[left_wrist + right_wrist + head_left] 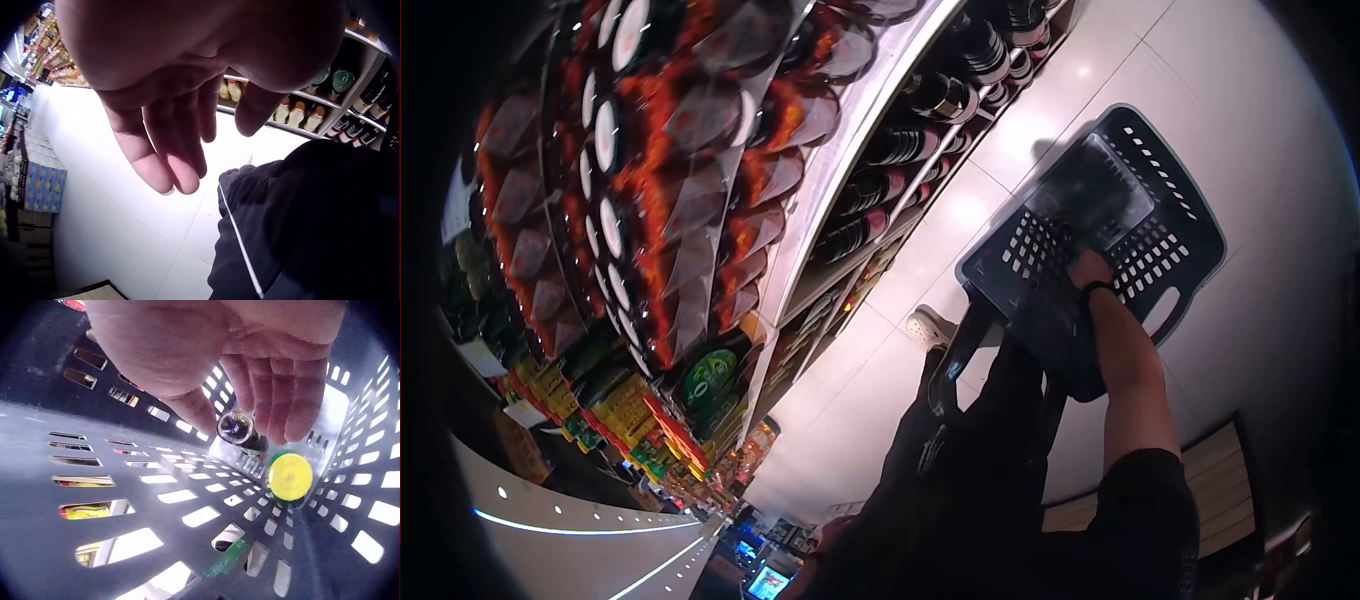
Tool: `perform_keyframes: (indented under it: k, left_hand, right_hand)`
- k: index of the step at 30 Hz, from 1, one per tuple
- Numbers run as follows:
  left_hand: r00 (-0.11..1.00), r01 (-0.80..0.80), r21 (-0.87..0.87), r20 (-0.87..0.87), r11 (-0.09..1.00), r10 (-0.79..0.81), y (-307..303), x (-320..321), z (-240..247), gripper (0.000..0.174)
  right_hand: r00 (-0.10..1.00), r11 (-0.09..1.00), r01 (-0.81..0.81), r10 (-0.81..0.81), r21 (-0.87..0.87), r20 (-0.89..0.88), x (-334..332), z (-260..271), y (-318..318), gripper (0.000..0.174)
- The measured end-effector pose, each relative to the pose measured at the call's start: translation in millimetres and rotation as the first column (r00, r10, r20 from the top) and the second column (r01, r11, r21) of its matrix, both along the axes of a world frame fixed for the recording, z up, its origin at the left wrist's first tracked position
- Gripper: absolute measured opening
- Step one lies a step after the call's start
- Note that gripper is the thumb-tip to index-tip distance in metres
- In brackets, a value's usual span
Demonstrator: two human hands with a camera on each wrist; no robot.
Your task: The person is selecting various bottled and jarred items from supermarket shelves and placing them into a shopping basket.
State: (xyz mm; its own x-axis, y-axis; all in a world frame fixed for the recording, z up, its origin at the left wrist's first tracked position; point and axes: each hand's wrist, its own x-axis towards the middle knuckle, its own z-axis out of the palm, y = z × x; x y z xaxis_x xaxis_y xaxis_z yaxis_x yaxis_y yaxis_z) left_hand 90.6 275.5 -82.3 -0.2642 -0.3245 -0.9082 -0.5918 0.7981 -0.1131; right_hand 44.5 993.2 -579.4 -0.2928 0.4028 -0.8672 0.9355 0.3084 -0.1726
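The left hand point(181, 81) hangs loose; the right hand point(250, 356), unclenched, is beside a glossy dark bottle point(237, 428) and smooth yellow cap point(290, 477) in the slotted basket point(37, 462).

Packs with red contents point(665, 190) fill the upper shelf point(810, 235), with dark bottles point(903, 146) on the shelves below. Pale tiles point(830, 440) cover the floor. Blue-and-white boxes point(45, 186) stand stacked. A lit screen point(768, 582) glows near ceiling light strips point(585, 528).
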Motion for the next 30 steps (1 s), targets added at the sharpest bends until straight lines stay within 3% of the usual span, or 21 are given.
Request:
perform_keyframes:
  k: [2, 4, 6, 8, 9, 10, 14, 17, 19, 23, 25, 27, 29, 30]
  left_hand:
    - [0.998, -0.058, -0.112, -0.005, 0.992, 0.058, 42.1, -12.6, 30.3, 0.025]
    - [0.997, -0.069, 0.024, -0.015, 0.997, 0.070, 85.3, -38.5, 44.3, 0.027]
    - [0.984, -0.178, -0.042, -0.023, 0.983, 0.177, 112.3, -61.5, 44.9, 0.033]
    - [0.919, -0.389, -0.114, -0.106, 0.914, 0.379, 143.3, -82.2, 43.4, 0.033]
    - [0.870, -0.489, -0.130, -0.155, 0.863, 0.469, 160.1, -93.8, 38.0, 0.033]
    - [0.909, -0.409, -0.098, -0.126, 0.907, 0.396, 178.9, -101.9, 34.7, 0.034]
    - [0.884, -0.458, -0.124, -0.169, 0.880, 0.436, 187.4, -108.1, 17.2, 0.039]
    - [0.905, -0.421, -0.168, -0.138, 0.891, 0.402, 210.0, -118.6, 3.9, 0.044]
    - [0.917, -0.389, -0.043, -0.108, 0.920, 0.383, 194.8, -116.7, -10.1, 0.043]
    - [0.940, -0.282, 0.245, -0.124, 0.928, 0.319, 216.6, -134.8, -36.1, 0.035]
    - [0.941, -0.199, 0.351, -0.193, 0.915, 0.279, 248.8, -148.8, -42.7, 0.033]
    - [0.939, -0.149, 0.445, -0.216, 0.883, 0.267, 271.2, -159.7, -47.7, 0.031]
    - [0.942, -0.098, 0.524, -0.226, 0.846, 0.249, 298.9, -163.6, -65.6, 0.031]
    - [0.929, -0.076, 0.610, -0.243, 0.789, 0.278, 294.6, -161.9, -53.6, 0.032]
  right_hand:
    - [0.999, 0.998, -0.001, 0.004, 0.070, -0.039, -8.2, -31.9, -10.7, 0.052]
    - [0.994, 0.980, -0.060, 0.077, 0.190, -0.083, -3.6, -88.3, -23.9, 0.056]
    - [0.992, 0.964, -0.108, 0.119, 0.243, -0.029, -22.4, -107.1, -23.4, 0.049]
    - [0.985, 0.934, -0.169, 0.175, 0.315, 0.009, -30.9, -132.5, -26.3, 0.044]
    - [0.985, 0.938, -0.164, 0.172, 0.304, 0.001, -31.8, -143.1, -26.9, 0.046]
    - [0.986, 0.942, -0.158, 0.167, 0.296, -0.005, -32.9, -151.5, -26.2, 0.048]
    - [0.997, 0.995, -0.010, 0.017, 0.097, -0.075, -26.2, -165.5, -12.4, 0.068]
    - [0.982, 0.991, 0.106, -0.091, 0.084, -0.163, -23.2, -117.1, 3.2, 0.066]
    - [0.964, 0.965, 0.253, -0.244, 0.073, -0.109, -21.2, -72.0, 7.4, 0.062]
    - [0.924, 0.943, 0.320, -0.289, 0.092, -0.251, 12.2, -9.6, 14.2, 0.054]
    - [0.849, 0.929, 0.369, -0.339, -0.004, -0.406, 14.1, 54.1, 22.0, 0.051]
    - [0.841, 0.955, 0.295, -0.248, 0.022, -0.481, 15.6, 105.2, 30.1, 0.046]
    - [0.883, 0.955, 0.187, -0.061, 0.230, -0.465, 9.5, 150.1, 47.0, 0.044]
    - [0.833, 0.941, 0.200, -0.018, 0.271, -0.554, 8.3, 191.3, 42.7, 0.045]
